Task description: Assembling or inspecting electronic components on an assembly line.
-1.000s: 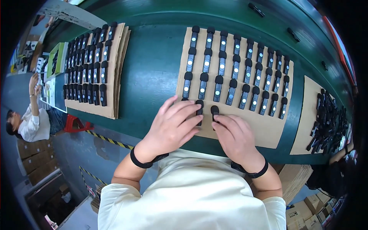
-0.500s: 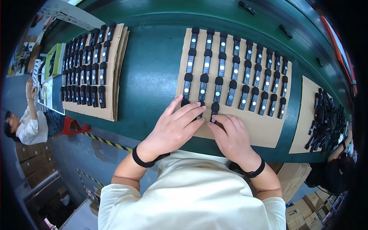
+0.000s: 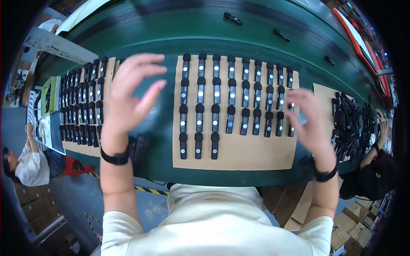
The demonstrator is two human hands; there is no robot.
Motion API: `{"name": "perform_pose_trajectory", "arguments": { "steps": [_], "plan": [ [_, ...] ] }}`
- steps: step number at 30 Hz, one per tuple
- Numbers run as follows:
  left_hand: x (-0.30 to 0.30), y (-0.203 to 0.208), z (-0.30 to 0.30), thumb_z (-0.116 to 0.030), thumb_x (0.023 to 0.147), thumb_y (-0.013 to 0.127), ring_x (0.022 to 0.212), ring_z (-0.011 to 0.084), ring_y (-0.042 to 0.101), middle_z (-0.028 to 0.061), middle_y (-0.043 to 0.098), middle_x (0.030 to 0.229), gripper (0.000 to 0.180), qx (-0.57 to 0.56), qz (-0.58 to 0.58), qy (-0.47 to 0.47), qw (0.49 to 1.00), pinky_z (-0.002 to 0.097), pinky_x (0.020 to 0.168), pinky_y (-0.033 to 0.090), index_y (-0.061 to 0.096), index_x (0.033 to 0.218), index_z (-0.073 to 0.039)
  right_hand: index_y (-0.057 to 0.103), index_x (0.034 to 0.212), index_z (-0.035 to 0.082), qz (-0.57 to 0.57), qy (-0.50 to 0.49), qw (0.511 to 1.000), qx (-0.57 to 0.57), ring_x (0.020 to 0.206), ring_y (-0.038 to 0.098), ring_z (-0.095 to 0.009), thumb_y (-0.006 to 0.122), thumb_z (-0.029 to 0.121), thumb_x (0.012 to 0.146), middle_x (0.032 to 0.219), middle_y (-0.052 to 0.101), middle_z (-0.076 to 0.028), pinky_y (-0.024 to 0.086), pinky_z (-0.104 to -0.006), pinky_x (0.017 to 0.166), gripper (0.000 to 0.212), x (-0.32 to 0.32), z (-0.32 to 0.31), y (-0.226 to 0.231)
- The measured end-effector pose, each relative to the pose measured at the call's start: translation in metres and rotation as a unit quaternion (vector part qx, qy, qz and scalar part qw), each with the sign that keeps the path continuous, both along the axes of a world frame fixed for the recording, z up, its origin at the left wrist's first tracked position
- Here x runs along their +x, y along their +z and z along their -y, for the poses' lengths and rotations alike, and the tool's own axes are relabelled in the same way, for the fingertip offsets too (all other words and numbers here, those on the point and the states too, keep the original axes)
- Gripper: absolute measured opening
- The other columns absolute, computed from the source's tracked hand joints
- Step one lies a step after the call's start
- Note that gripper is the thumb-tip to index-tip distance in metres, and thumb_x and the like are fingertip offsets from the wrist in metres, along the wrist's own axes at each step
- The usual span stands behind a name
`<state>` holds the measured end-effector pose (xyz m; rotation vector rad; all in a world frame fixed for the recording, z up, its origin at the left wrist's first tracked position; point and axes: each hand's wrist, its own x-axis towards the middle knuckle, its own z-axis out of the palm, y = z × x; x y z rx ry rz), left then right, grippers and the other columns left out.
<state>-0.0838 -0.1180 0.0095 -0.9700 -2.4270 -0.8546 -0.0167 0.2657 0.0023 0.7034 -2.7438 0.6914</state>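
Observation:
My left hand is raised over the green table, left of the middle cardboard sheet. Its fingers and thumb are apart, and nothing is in them. At the sheet's right edge hovers my right hand, fingers bent and apart from the thumb, covering part of the last column. Small black microphones with foam tops and a pale round dot lie on this sheet in neat rows. Three of them make up the nearest row, at its left end; bare cardboard shows to their right.
Another cardboard sheet with rows of microphones lies at the left. A heap of loose microphones rests on cardboard at the right, near a co-worker's hand. Several single microphones lie along the far side. A person sits at left.
Both hands have let go of the microphones in the nearest row and lifted away, the left hand up and left, the right hand to the right. The view has shifted too.

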Motion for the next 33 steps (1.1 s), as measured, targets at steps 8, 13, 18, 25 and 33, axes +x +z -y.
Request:
{"name": "perform_pose_trajectory", "arguments": {
  "steps": [8,13,18,25,33],
  "plan": [
    [-0.149,-0.014,-0.021,-0.008,0.084,0.068,0.105,0.0281,0.063,0.0115,0.067,0.11,0.019,-0.08,-0.034,-0.025,0.996,0.0351,0.094,0.048,0.066,0.102,-0.002,0.061,0.108,0.001,-0.007,-0.075,0.984,0.161,0.102,0.06,-0.033,0.065,0.005,0.085,0.109,0.06,-0.014,0.049,-0.038,0.09,0.024,-0.143,-0.078,-0.007],
    [-0.215,-0.037,-0.057,-0.014,0.086,0.067,0.104,0.0304,0.062,0.011,0.066,0.107,0.023,-0.176,-0.032,-0.015,0.984,0.038,0.091,0.05,0.065,0.108,-0.006,0.061,0.112,0.001,-0.023,-0.048,0.977,0.206,0.103,0.059,-0.034,0.065,0.008,0.086,0.111,0.059,-0.013,0.049,-0.0389,0.09,0.027,-0.217,-0.086,-0.039],
    [-0.252,-0.066,-0.08,-0.017,0.086,0.066,0.107,0.0306,0.06,0.0105,0.064,0.111,0.027,-0.19,0.005,-0.036,0.981,0.0394,0.09,0.05,0.064,0.113,-0.009,0.061,0.116,0.002,0.02,-0.018,0.985,0.168,0.104,0.059,-0.033,0.065,0.008,0.085,0.113,0.059,-0.013,0.049,-0.0387,0.092,0.031,-0.254,-0.064,-0.06],
    [-0.275,-0.084,-0.087,-0.017,0.086,0.066,0.105,0.0302,0.061,0.011,0.064,0.111,0.026,-0.216,0.032,-0.025,0.976,0.0396,0.089,0.05,0.064,0.111,-0.009,0.059,0.116,0.001,0.09,0.014,0.982,0.167,0.103,0.061,-0.027,0.061,0.004,0.087,0.111,0.059,-0.011,0.048,-0.0349,0.093,0.03,-0.26,-0.062,-0.056],
    [-0.189,-0.04,-0.065,-0.009,0.083,0.072,0.096,0.0188,0.064,0.0074,0.065,0.099,0.024,-0.046,0.187,-0.022,0.981,0.0305,0.088,0.05,0.062,0.105,-0.003,0.051,0.115,0.004,0.302,-0.072,0.882,-0.354,0.092,0.057,-0.011,0.056,0.006,0.091,0.102,0.058,-0.005,0.048,-0.0258,0.08,0.025,-0.152,-0.06,-0.004]
  ]
}}
